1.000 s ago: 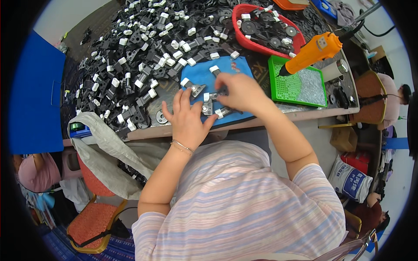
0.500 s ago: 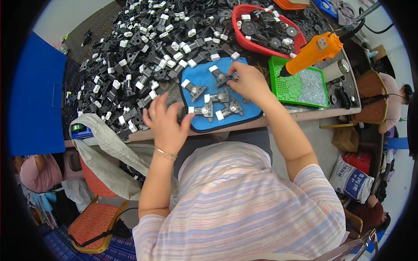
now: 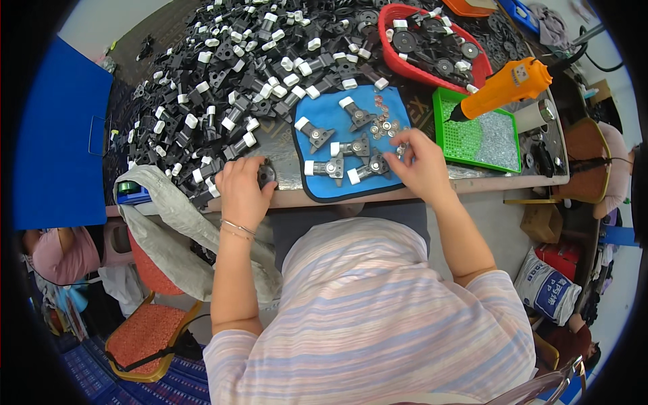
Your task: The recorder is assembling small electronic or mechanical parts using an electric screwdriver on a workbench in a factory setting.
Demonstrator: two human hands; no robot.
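On the blue mat (image 3: 337,189) lie several black castor-like brackets with white sleeves, among them a bracket (image 3: 358,115) near the top and a bracket (image 3: 371,169) at lower right. My left hand (image 3: 243,189) is closed at the table's front edge, left of the mat, around a black rounded plastic part (image 3: 267,175). My right hand (image 3: 424,165) is over the mat's right side with thumb and fingertips drawn together near small metal washers. What sits between those fingertips is too small to make out. More loose washers (image 3: 385,127) lie on the mat just above.
A large heap of black parts with white sleeves (image 3: 236,74) covers the table at left. A red basket (image 3: 398,66) of wheeled parts stands behind. At right, an orange electric screwdriver (image 3: 506,88) hangs over a green tray (image 3: 518,158) of small metal pieces. A grey cloth (image 3: 162,236) drapes the front edge.
My left hand has moved down and closed on a black plastic part. My right hand has drawn back toward the mat's lower right, uncovering the washers. The view has shifted slightly.
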